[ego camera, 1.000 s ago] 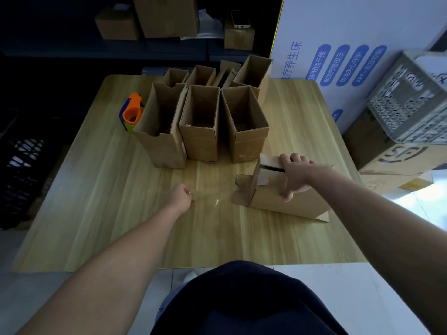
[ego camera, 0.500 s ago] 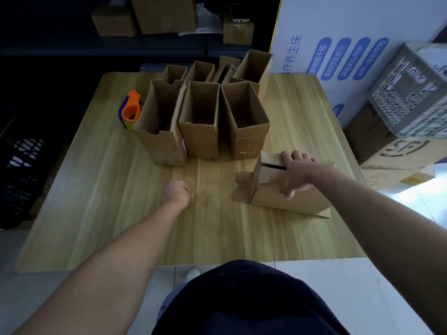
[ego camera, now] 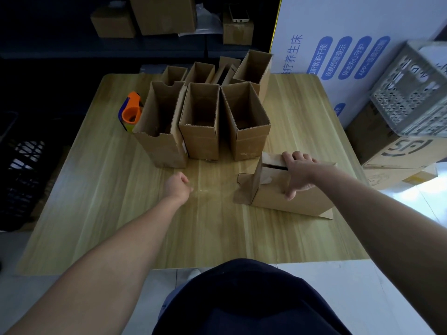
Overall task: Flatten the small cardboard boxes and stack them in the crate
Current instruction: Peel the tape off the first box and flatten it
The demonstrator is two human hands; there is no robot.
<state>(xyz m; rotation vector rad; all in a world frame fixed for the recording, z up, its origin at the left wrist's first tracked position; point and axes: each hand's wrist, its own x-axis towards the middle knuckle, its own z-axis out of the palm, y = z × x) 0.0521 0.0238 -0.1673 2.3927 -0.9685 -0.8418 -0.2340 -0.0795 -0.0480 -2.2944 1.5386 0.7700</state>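
A small cardboard box (ego camera: pixel 273 197) lies on its side at the right of the wooden table (ego camera: pixel 101 213), end flaps open toward the left. My right hand (ego camera: pixel 298 175) grips its top edge, fingers over the far side and thumb on the near face. My left hand (ego camera: pixel 177 186) rests on the table as a closed fist, well left of that box, holding nothing. Several open upright cardboard boxes (ego camera: pixel 200 122) stand in two rows at the table's far middle. A grey perforated crate (ego camera: pixel 411 97) sits tilted on a large carton off the table's right side.
An orange and blue tape dispenser (ego camera: pixel 130 113) stands left of the upright boxes. A white printed board (ego camera: pixel 338 44) leans behind the table's far right corner. Large cartons (ego camera: pixel 396 151) are stacked on the floor at right. Dark shelving with boxes (ego camera: pixel 164 13) fills the back.
My left fist has slid slightly away from me and to the left on the table. My right hand keeps the same grip on the lying box.
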